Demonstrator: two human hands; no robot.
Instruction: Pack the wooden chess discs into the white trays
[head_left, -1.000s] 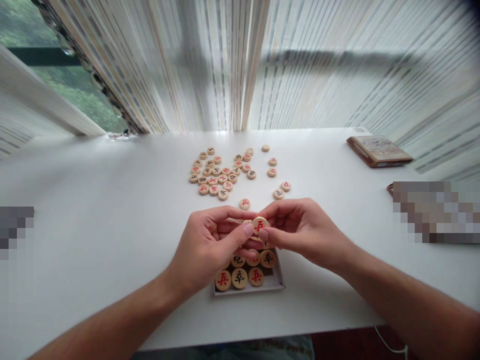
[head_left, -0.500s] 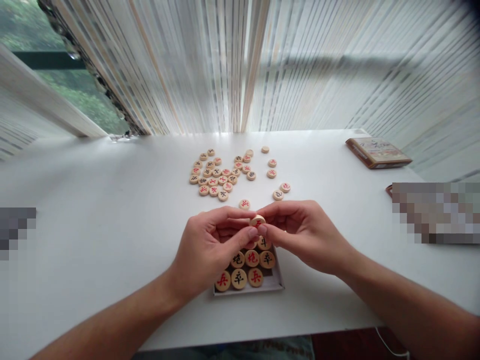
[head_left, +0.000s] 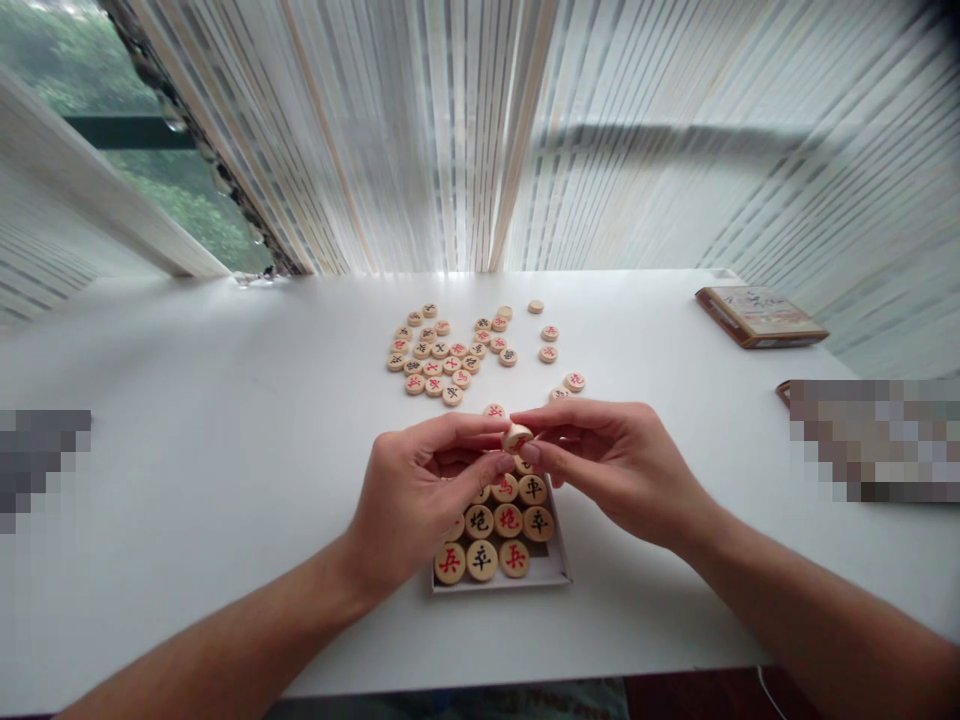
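A round wooden xiangqi piece point(head_left: 517, 438) with a red character is held up over the box, tilted. My right hand point(head_left: 607, 450) pinches it between thumb and fingers. My left hand point(head_left: 420, 490) closes on the same piece from the other side with thumb and fingertips. Just below lies a shallow white box point(head_left: 551, 572) with rows of xiangqi pieces point(head_left: 482, 561) in red and black characters. A gap shows in its near right corner. My left hand hides the box's left side and some of its far rows.
Many loose xiangqi pieces point(head_left: 439, 350) lie scattered farther back on the white table point(head_left: 225, 450). A brown-edged box point(head_left: 765, 315) lies at the back right, with a blurred-out item point(head_left: 877, 440) before it. A striped curtain point(head_left: 420, 140) hangs behind.
The held piece has tipped, so its red face shows less. Both hands keep hold of it. The view has shifted slightly, and more of the box's far rows shows.
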